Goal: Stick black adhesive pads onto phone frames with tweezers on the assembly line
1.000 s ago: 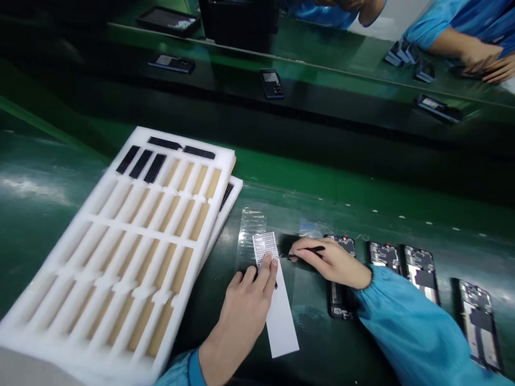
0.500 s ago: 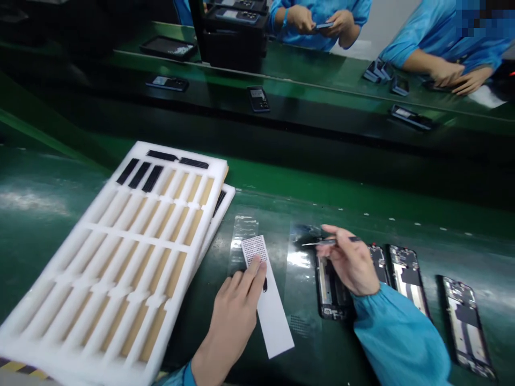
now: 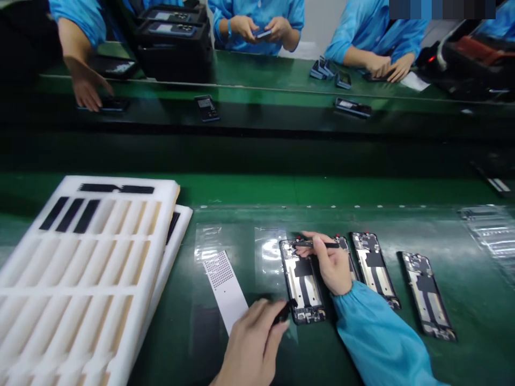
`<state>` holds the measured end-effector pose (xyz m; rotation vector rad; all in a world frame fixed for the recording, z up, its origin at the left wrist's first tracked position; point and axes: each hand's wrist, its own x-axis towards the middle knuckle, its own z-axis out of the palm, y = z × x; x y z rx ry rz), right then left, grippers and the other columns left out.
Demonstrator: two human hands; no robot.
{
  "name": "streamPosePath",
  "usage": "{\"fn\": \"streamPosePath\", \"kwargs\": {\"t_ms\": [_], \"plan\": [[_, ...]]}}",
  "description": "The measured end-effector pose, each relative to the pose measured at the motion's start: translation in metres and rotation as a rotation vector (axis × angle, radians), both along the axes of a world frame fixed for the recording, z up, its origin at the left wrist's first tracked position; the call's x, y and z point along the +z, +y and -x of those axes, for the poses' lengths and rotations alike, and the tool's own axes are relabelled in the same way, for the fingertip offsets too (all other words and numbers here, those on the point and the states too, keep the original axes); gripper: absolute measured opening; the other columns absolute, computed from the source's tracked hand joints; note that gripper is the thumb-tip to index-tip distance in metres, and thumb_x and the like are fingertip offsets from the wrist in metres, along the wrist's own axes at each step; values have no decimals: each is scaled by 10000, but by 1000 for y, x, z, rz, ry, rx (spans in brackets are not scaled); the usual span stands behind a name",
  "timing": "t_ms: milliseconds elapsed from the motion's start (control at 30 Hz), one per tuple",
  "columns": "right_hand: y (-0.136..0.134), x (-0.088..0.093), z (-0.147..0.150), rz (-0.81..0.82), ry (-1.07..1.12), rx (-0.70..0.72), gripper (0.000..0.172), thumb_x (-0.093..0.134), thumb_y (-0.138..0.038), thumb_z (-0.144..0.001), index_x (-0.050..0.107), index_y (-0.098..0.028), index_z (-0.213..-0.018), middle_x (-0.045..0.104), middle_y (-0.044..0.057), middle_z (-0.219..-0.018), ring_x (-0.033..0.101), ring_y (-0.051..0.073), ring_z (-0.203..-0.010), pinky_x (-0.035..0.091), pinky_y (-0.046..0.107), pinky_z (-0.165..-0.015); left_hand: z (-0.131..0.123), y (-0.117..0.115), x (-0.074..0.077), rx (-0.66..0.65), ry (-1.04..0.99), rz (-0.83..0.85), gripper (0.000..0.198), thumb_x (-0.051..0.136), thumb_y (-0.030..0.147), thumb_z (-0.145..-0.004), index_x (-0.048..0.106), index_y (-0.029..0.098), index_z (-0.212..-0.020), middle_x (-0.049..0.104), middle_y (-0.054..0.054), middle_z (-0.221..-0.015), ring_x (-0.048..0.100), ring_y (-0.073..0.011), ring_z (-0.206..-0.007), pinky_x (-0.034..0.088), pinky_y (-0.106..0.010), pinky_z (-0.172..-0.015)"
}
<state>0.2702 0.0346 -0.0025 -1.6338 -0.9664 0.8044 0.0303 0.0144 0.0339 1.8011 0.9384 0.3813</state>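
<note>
My right hand [image 3: 333, 268] is closed around a pair of dark tweezers [image 3: 329, 245]. Their tip is over the upper part of an opened phone body [image 3: 302, 281]; I cannot tell whether it touches. Near that phone's lower left edge, my left hand [image 3: 255, 340] pinches a small black piece [image 3: 284, 312] between thumb and fingers. What kind of piece it is does not show clearly. A white card with rows of small black dots [image 3: 226, 292] lies on the bench, its lower end hidden behind my left hand.
Stacked white foam trays [image 3: 151, 262] with black strips stand at the left. More opened phones [image 3: 374, 268] lie right of my right hand. Clear plastic sheets [image 3: 488, 233] rest at the far right. Across the line, co-workers handle phones; a co-worker's hand [image 3: 86, 86] reaches down at the upper left.
My left hand has left the card's dotted area and moved right toward the phone, now with the black piece. The tweezers are now above the phone. The view has shifted right.
</note>
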Motion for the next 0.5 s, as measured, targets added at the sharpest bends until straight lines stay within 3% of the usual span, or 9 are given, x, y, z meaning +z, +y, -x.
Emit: {"fn": "streamPosePath", "kwargs": {"t_ms": [267, 400, 500], "plan": [[-2, -2, -1, -17, 2, 53, 393, 515, -519, -992, 700, -174, -1022, 766, 78, -799, 734, 197, -682, 630, 327, -685, 3, -2, -10, -107, 98, -271, 455, 465, 151, -945, 602, 254, -1367, 707, -46, -1218, 677, -203, -1029, 589, -306, -888], [-3, -6, -3, -81, -196, 158, 297, 490, -387, -1021, 699, -185, -960, 766, 82, -863, 735, 189, -739, 617, 318, -715, 2, -5, -15, -151, 129, -449, 464, 455, 134, -936, 603, 223, -1367, 707, -41, -1248, 684, -221, -960, 606, -352, -853], [-8, 10, -6, -221, -395, 277, 215, 542, -313, -987, 730, -213, -1013, 782, 85, -955, 750, 222, -854, 615, 358, -788, -7, -10, -16, -186, 168, -628, 457, 459, 97, -937, 600, 174, -1365, 692, -53, -1287, 670, -239, -926, 613, -377, -804]]}}
